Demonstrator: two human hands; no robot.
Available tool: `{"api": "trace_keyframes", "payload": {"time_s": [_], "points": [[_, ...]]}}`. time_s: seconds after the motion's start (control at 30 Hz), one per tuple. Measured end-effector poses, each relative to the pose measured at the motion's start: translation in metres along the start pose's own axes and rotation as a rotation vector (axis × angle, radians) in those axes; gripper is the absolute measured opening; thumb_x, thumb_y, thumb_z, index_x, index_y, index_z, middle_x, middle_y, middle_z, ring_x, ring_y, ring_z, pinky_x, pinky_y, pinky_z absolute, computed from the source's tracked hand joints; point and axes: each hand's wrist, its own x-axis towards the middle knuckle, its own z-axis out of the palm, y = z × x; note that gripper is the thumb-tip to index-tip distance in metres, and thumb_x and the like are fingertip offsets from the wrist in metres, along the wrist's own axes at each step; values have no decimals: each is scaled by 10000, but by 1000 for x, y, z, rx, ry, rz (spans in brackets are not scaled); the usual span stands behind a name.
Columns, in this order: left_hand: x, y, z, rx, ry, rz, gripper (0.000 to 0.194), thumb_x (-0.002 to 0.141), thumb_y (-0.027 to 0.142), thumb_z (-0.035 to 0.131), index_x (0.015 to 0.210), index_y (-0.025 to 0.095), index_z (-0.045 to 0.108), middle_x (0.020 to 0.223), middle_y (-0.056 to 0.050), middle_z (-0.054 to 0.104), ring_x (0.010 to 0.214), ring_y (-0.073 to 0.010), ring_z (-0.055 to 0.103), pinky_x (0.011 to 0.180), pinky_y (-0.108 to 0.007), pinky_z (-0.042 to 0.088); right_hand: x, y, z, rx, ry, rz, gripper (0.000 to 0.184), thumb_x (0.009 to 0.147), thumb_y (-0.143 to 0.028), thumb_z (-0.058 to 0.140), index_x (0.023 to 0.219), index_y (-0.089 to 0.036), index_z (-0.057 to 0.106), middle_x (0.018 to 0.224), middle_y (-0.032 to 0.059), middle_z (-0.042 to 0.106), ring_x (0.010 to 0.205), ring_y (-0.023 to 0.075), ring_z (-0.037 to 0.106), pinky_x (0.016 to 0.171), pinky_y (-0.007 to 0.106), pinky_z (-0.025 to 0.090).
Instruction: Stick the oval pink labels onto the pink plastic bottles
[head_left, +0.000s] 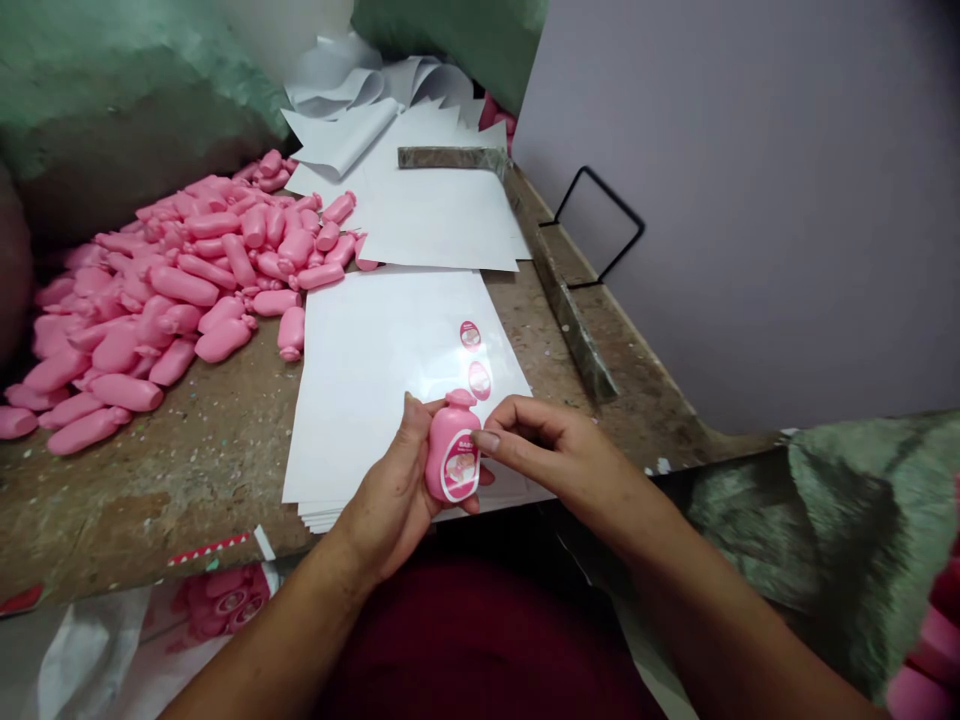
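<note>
My left hand (390, 495) is wrapped round a small pink bottle (452, 445), holding it upright over the near edge of a stack of white backing sheets (360, 400). An oval label (459, 470) sits on the bottle's front. My right hand (551, 450) is curled, its thumb pressing on the bottle's right side by the label. Two oval pink stickers (474, 358) lie on the top sheet just beyond the bottle.
A big heap of unlabelled pink bottles (165, 300) covers the left of the worn table (187, 470). More white sheets (427, 200) lie at the back. A metal strip (570, 310) runs along the right edge. A bag of labelled bottles (225, 600) sits below the table.
</note>
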Motion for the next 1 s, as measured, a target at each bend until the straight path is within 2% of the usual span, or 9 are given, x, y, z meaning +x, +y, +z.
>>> {"api": "trace_keyframes", "payload": {"time_s": [0.13,0.23,0.33,0.47,0.57,0.67,0.77,0.83,1.0], "points": [[-1,-1,-3,-1,20,44,591,826,702,592,1179,228,572,1016,-58,648,869,-175,643,636,-242,508,1,1,-1,10,11,-6,275,818,-435,642,673,-207,588,640,-15,598,610,136,507,576,262,394],[-4,2,-9,60,105,106,491,788,521,738,1158,243,572,937,-9,627,785,-123,598,673,-222,488,-1,1,-3,4,55,-17,271,814,-428,644,671,-207,579,632,-25,539,600,128,469,559,256,377],[-6,6,-14,248,182,162,533,695,359,828,1149,229,581,847,14,625,696,-104,554,650,-223,454,-3,3,-5,-41,78,-33,267,824,-429,646,688,-207,583,645,-23,544,607,131,470,555,254,379],[-6,6,-18,493,285,227,491,665,314,830,1102,212,630,800,23,630,710,-123,562,711,-256,467,-7,9,-7,-188,74,-115,238,884,-411,607,753,-212,609,681,-11,595,635,145,516,585,266,398],[-6,3,-20,516,335,242,478,670,324,824,1097,219,638,805,28,626,711,-124,561,704,-255,467,-10,15,-9,-300,278,-174,179,908,-385,582,835,-225,618,739,6,630,680,165,551,636,291,407],[-7,2,-19,516,373,293,452,699,316,807,1102,226,623,804,36,617,716,-117,555,719,-250,466,-10,17,-7,-170,408,-143,191,824,-415,668,845,-237,602,748,-3,607,681,167,543,623,284,410],[-8,2,-14,545,368,344,433,714,303,798,1095,227,605,802,38,619,720,-119,558,739,-259,474,-9,14,1,41,218,-37,262,724,-424,760,767,-229,590,685,-30,556,621,140,496,552,253,376],[-8,2,-11,516,369,348,436,722,320,798,1098,227,596,804,35,626,729,-126,572,746,-268,480,-8,12,6,128,87,19,245,742,-404,749,725,-216,594,660,-38,537,601,122,468,542,243,355],[-4,-1,-10,337,320,280,490,725,314,796,1159,230,586,826,25,648,747,-123,596,716,-250,481,-8,12,9,133,56,18,221,808,-368,706,700,-202,607,659,-41,513,623,115,446,578,244,356]]}}
